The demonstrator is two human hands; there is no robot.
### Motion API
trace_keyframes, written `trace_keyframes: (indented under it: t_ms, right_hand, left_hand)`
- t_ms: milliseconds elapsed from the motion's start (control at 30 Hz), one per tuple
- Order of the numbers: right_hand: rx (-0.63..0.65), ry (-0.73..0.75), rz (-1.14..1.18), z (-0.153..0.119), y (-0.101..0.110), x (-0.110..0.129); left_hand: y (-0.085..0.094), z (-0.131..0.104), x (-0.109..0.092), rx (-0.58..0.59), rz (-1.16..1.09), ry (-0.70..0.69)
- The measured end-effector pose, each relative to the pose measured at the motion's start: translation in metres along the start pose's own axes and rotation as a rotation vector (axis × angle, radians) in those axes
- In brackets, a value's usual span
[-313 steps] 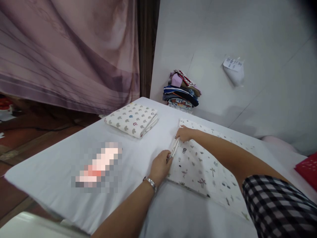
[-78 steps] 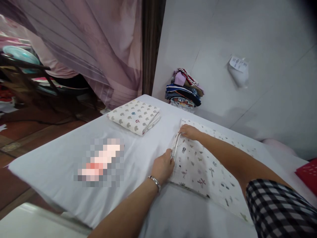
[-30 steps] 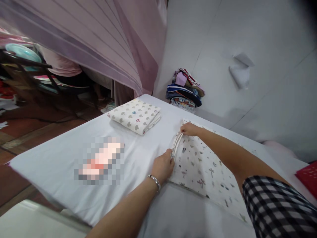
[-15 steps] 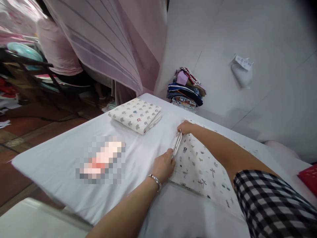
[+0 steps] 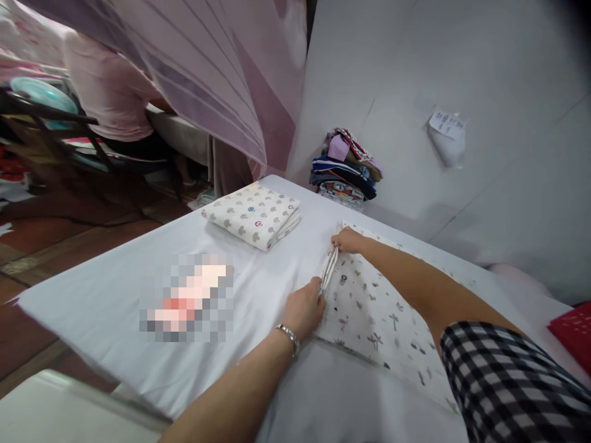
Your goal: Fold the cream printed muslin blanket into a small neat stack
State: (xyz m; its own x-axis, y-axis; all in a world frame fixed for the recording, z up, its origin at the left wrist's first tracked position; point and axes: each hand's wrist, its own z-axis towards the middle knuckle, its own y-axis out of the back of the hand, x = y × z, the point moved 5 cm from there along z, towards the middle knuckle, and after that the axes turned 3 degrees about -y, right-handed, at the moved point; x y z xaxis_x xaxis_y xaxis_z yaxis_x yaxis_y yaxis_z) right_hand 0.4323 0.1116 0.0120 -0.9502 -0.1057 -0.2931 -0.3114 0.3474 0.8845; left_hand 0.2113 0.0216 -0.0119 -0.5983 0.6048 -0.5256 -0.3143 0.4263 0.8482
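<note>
A white cloth with small printed plants and figures (image 5: 373,307) lies on the white-covered table (image 5: 152,375). My left hand (image 5: 305,311), with a bracelet at the wrist, grips the near part of its layered left edge. Farther along that same edge, my right hand (image 5: 347,240) pinches the cloth near its far corner. Between the two hands the folded layers stand slightly raised. Beyond my left hand rests a folded cloth with grey mushroom prints (image 5: 253,212), touched by neither hand.
A pixelated item (image 5: 187,298) lies on the table's left part. Folded clothes (image 5: 344,163) are stacked beyond the far edge. Pink curtain (image 5: 221,74) hangs behind, near a seated person (image 5: 108,86). Red cloth (image 5: 572,332) is at right; a labelled bag (image 5: 447,138) is on the wall.
The seated person's arm now shows beside the curtain. The view has shifted slightly. Both hands keep their hold on the cloth edge, nearly unmoved.
</note>
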Motion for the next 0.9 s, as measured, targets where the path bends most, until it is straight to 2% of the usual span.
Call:
trace_keyframes:
  t_ms: [267,633,900]
  right_hand:
    - [0.014,0.016,-0.037,0.0062,-0.0017,-0.0008]
    - [-0.034,0.014,-0.033,-0.0011,-0.0039,-0.0022]
    - [0.008,0.04,-0.015,0.0035,-0.0064,-0.0016]
  left_hand:
    - [0.0009,-0.0006,0.0004,-0.009,-0.005,-0.011]
    - [-0.0022,0.0012,0.0028,-0.04,0.02,-0.005]
    - [-0.002,0.0014,0.0028,-0.046,0.016,-0.003]
